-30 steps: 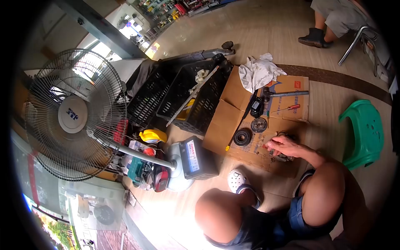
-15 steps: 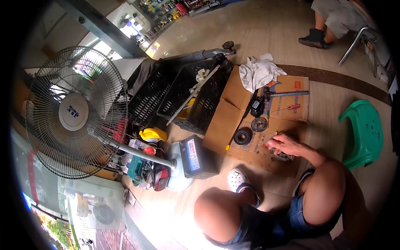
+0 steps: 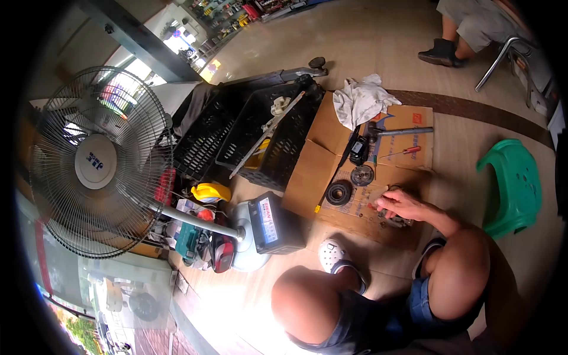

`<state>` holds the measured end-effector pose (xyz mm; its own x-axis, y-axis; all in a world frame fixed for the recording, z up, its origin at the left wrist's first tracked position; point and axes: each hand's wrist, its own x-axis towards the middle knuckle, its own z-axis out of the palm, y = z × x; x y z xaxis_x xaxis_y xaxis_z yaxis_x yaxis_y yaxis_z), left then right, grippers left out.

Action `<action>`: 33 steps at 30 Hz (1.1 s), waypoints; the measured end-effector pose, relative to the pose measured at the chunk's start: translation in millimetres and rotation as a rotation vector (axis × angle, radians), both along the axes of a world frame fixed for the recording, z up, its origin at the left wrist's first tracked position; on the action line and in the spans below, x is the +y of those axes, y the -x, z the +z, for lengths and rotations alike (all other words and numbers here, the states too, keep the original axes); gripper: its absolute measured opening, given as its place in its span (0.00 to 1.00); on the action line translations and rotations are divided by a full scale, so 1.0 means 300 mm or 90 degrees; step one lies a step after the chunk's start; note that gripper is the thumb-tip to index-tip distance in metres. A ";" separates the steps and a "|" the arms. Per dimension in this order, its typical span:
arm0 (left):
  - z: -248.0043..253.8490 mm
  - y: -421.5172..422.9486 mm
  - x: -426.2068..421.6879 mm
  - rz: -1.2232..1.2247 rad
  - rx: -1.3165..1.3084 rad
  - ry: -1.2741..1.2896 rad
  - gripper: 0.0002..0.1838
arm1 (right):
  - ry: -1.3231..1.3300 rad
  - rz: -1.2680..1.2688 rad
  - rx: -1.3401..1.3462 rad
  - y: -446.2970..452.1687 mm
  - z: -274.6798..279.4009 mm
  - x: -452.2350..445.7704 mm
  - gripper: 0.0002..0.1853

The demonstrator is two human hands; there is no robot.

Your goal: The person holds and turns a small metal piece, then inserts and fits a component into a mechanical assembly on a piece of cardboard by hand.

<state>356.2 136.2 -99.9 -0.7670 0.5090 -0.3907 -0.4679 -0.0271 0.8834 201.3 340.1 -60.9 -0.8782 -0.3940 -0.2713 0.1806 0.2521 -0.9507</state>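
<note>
My right hand (image 3: 402, 205) reaches in from the right, past my knee, and hovers low over a flattened cardboard sheet (image 3: 300, 189). Its fingers are drawn together in a pinch; what sits between them is too small to tell. Beneath and beside that hand lie small metal parts, partly hidden by it. Left of the fingers are a black ring-shaped part (image 3: 339, 193) and a round metal disc part (image 3: 362, 175). Farther back lie a hammer (image 3: 402, 131), a red-handled screwdriver (image 3: 410, 150) and a black device (image 3: 359, 150). My left hand is out of view.
A white rag (image 3: 362, 102) lies at the cardboard's back edge. Black crates (image 3: 269, 171), a battery (image 3: 278, 223) and a standing fan (image 3: 97, 163) are on the left. To the right stands a green stool (image 3: 513, 189). Another person's shoe (image 3: 439, 53) shows at upper right.
The whole view has shifted slightly to the left. My right hand stays over the same part of the cardboard, with its fingers still pinched.
</note>
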 end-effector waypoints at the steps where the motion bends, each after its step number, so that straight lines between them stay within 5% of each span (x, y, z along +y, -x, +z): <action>1: 0.001 -0.002 0.002 0.001 0.000 0.001 0.21 | 0.002 0.002 0.000 0.000 -0.006 0.001 0.25; 12: -0.009 -0.122 -0.100 0.030 -0.074 0.045 0.21 | -0.017 0.013 0.113 0.014 -0.073 -0.009 0.20; 20: 0.178 -0.344 -0.819 0.463 -0.167 0.239 0.21 | -0.280 0.040 0.299 -0.009 -0.023 -0.019 0.24; 23: 0.410 -0.288 -1.012 0.600 0.010 0.318 0.20 | -0.283 0.109 0.340 -0.006 -0.030 -0.011 0.19; 25: 0.615 -0.191 -0.973 0.506 0.328 0.469 0.20 | -0.282 0.119 0.357 -0.008 -0.042 -0.011 0.18; 26: 0.759 -0.108 -0.842 0.353 0.715 0.849 0.19 | -0.284 0.124 0.367 -0.005 -0.049 -0.011 0.17; 29: 1.029 -0.041 -0.498 0.404 0.789 0.675 0.18 | -0.290 0.067 0.417 0.007 -0.086 0.000 0.16; 31: 1.110 0.004 -0.354 0.194 0.966 0.739 0.18 | -0.265 0.053 0.375 0.001 -0.064 -0.005 0.14; 33: 1.121 0.015 -0.218 -0.070 0.957 0.783 0.16 | -0.158 0.024 0.280 -0.001 -0.067 -0.014 0.16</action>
<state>351.5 70.7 236.5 -0.7513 0.5742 0.3253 0.6107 0.7918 0.0126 201.6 335.9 -81.1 -0.9166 -0.3986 0.0312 -0.2371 0.4789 -0.8452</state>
